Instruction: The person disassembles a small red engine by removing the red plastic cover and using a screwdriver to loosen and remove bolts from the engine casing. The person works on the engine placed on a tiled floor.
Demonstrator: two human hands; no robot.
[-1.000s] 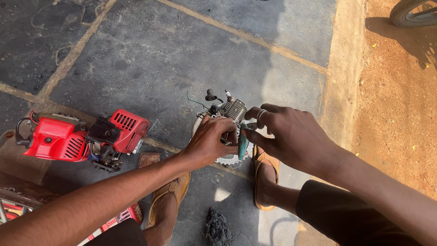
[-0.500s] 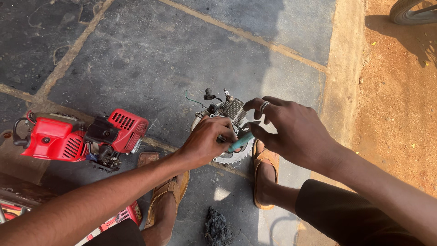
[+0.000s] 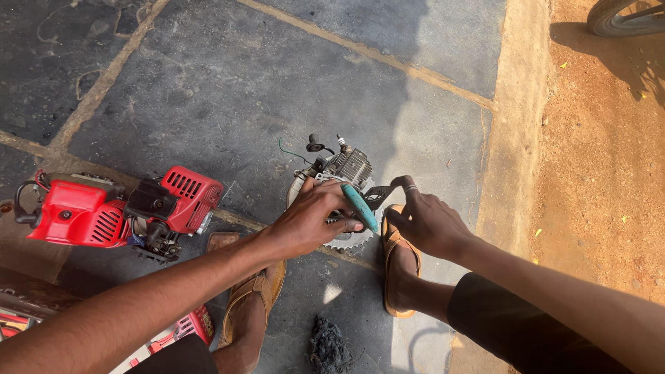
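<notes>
- Now, seen from above, a person crouches on a dark stone floor (image 3: 228,90) with a small bare engine (image 3: 343,176) between their sandalled feet.
- Left hand (image 3: 308,221): it lies over the engine's toothed metal flywheel (image 3: 343,242), fingers curled down on it, and grips a teal-handled screwdriver (image 3: 360,206) that slants across the top of the engine.
- Right hand (image 3: 426,221): it sits just beside the engine on its right, the ringed finger stretched up to a small dark part (image 3: 379,197) near the screwdriver's tip. Whether it pinches that part or only touches it cannot be told.
- What has changed: a second ago both hands were bunched close together over the top of the engine, with the right hand closed around the teal handle. The handle is now in the left hand, and the right hand has slid lower and to the side.
- What that suggests: the tool seems to have passed from one hand to the other, so the left hand both steadies the engine and holds the tool while the right works with its fingertips.
- Nearby: a red engine housing (image 3: 83,211) with vents lies well apart on the left; a tuft of dark fibre (image 3: 329,346) lies near the feet; sandy orange ground (image 3: 603,173) runs along the right edge.
</notes>
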